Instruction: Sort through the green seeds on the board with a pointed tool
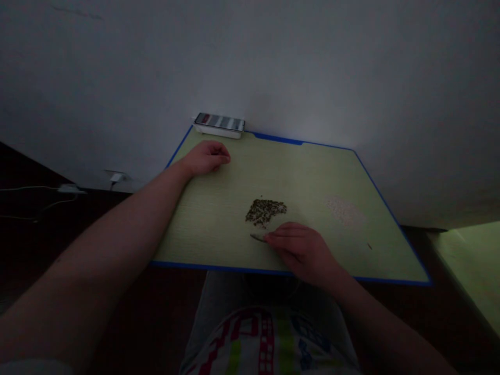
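Observation:
My right hand (302,250) pinches a thin, pointed grey tool (258,237) near the front of the table; its exact kind is too dim to make out. Just beyond the tip lies a patch of small dark grains mixed with pale ones (265,211). A spread of pale grains (346,211) lies farther right on the tabletop. My left hand (208,157) rests at the table's back left with its fingers curled in, and nothing shows in it.
The pale green table (304,172) has a blue edge and stands against a wall. A white box with a dark top (219,125) sits at its back left corner. A small dark sliver (369,246) lies at right. A plug (116,178) and cables are at left.

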The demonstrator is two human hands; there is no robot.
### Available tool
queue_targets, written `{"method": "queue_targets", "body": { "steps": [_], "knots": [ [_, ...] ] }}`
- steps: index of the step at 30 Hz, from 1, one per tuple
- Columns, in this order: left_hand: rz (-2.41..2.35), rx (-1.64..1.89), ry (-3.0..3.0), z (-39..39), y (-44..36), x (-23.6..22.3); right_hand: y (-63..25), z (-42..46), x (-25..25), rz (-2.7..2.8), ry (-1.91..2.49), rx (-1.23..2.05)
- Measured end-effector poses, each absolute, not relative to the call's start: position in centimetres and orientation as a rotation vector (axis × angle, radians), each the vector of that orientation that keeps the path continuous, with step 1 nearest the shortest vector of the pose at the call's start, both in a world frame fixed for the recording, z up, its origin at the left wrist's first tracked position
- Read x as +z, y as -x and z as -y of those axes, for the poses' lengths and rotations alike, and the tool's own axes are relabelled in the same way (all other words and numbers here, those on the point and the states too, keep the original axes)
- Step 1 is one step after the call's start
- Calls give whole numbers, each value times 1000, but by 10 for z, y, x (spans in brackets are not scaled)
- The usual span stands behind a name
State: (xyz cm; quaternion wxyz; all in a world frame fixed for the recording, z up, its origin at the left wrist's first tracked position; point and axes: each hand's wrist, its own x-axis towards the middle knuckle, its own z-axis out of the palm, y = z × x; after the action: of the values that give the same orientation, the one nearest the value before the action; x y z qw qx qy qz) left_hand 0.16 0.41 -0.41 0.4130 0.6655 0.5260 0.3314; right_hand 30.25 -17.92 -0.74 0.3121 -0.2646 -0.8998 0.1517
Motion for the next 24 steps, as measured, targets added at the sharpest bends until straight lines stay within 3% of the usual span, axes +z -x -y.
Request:
{"method": "queue_targets", "body": {
  "steps": [14, 18, 24],
  "knots": [
    [-1285, 847, -1719, -5, 1, -7, -313, 173, 14, 2393, 799, 435],
    [-1312, 823, -1714, -4, 0, -5, -294, 183, 9, 2561, 502, 286],
    [-1318, 822, -1721, -2, 0, -3, -297, 210, -5, 2689, 555, 151]
  ]
}}
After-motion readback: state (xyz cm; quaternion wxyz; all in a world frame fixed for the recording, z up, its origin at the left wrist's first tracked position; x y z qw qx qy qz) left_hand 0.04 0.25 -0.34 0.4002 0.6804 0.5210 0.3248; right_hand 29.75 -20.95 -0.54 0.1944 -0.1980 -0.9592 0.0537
